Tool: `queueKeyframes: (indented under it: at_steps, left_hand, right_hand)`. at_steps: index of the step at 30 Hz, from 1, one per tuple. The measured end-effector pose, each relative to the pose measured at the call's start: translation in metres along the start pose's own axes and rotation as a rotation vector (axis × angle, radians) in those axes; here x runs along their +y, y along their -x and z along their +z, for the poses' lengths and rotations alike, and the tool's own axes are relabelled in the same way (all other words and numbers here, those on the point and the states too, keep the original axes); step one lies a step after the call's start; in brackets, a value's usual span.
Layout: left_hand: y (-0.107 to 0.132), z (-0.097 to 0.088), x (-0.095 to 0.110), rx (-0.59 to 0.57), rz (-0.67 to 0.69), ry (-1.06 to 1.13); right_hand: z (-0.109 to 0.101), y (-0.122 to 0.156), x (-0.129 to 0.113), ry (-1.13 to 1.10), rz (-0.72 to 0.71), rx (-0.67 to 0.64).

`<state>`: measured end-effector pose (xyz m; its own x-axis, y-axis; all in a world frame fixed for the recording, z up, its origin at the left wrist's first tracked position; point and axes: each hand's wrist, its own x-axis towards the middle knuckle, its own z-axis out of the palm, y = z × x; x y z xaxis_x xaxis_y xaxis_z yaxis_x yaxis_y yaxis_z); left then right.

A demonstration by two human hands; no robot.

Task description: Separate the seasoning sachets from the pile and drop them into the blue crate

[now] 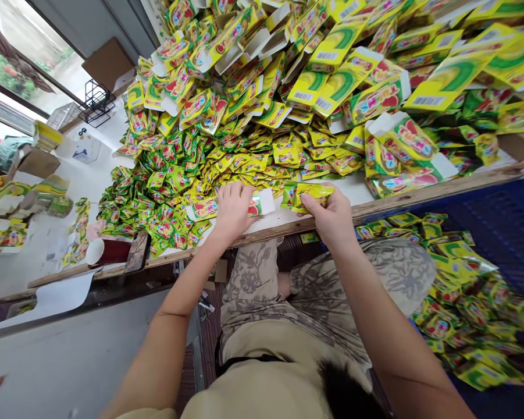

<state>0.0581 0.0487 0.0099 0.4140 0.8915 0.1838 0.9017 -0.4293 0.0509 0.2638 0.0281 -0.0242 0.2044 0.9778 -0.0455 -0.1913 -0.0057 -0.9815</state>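
The left hand (pixel 234 209) grips a slim, multicoloured cardboard box (pixel 199 209) at the white table's (pixel 283 217) near edge; rightward, the right hand (pixel 335 218) pinches yellow-and-green plastic sachets (pixel 297 196).

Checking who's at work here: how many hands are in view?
2. The left hand lies over a printed carton by the wooden table edge; the right hand, to its right, holds sachets near the carton's white end. Any others behind the heap would be hidden.
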Motion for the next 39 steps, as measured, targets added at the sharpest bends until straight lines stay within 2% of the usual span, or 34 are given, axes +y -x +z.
queueKeyframes:
  at_steps: [3, 7, 11, 16, 19, 23, 30, 34, 39]
  left_hand:
    - [0.008, -0.001, 0.016, 0.021, 0.020, 0.082]
    - [0.017, 0.001, 0.029, 0.104, -0.018, 0.157]
    - [0.024, 0.005, 0.031, 0.154, -0.039, 0.143]
    - [0.029, 0.006, 0.033, 0.106, 0.049, 0.110]
    - [0.030, 0.005, 0.036, 0.071, 0.057, 0.101]
    - [0.030, 0.007, 0.041, 0.091, 0.032, 0.133]
    - [0.029, 0.021, 0.048, 0.208, -0.133, 0.203]
    - [0.027, 0.028, 0.054, 0.225, -0.192, 0.239]
    - [0.026, 0.036, 0.058, 0.229, -0.245, 0.240]
  right_hand:
    - [0.005, 0.006, -0.014, 0.105, -0.136, -0.006]
    - [0.007, 0.014, -0.021, 0.447, -0.276, -0.041]
    - [0.002, 0.015, -0.023, 0.685, -0.253, -0.225]
    - [-0.004, -0.001, -0.035, 0.970, -0.215, -0.453]
    - [-0.002, -0.010, -0.044, 1.139, -0.215, -0.507]
    - [0.007, -0.010, -0.048, 1.178, -0.273, -0.438]
    - [0.020, -0.001, -0.028, 0.927, -0.504, -0.208]
    - [0.025, -0.002, -0.016, 0.879, -0.503, -0.129]
    - [0.032, -0.002, -0.010, 0.938, -0.449, -0.033]
